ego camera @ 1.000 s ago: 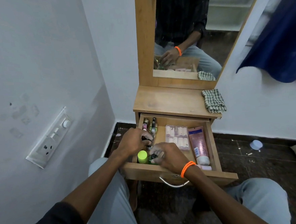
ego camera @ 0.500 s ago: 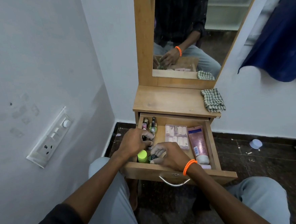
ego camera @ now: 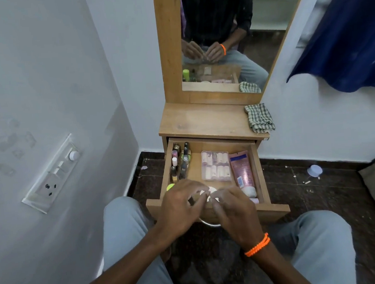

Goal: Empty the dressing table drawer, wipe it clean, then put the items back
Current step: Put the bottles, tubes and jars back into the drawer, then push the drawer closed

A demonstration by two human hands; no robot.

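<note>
Drawer [ego camera: 258, 172] is pulled out and loaded, so my read is the emptying step has barely started.

Both hands are at the drawer's front edge, 6 o'clock of its interior. Left hand [ego camera: 177, 205] and right hand [ego camera: 233, 207] have curled fingertips meeting over a small white round item [ego camera: 211, 193], mostly hidden. It looks like a shared pinch, but motion blur means I cannot tell what either hand actually grips.

Contents by clock face inside the drawer:
- 10–11 o'clock: cluster of nail polish bottles [ego camera: 180, 162], upright, packed against the left wall.
- 8 o'clock: lime-green cap [ego camera: 170, 187], half hidden by the left hand.
- 12 o'clock, centre: clear plastic case [ego camera: 216, 165] of small pale pieces, lying flat.
- 3 o'clock: pink tube [ego camera: 242, 171], flat along the right wall, white cap toward the front.

Handling, my estimate:
- Polish bottles: glass, small, slick and breakable. Take them by the caps, few at a time.
- Plastic case: light and stiff; lift level by the long edges, the lid could pop.
- Tube: soft, gives under squeeze; grab mid-body or by the cap.

Checked cloth [ego camera: 259, 118] sits on the dressing table top [ego camera: 203, 123] at the right edge, ready for wiping.
</note>
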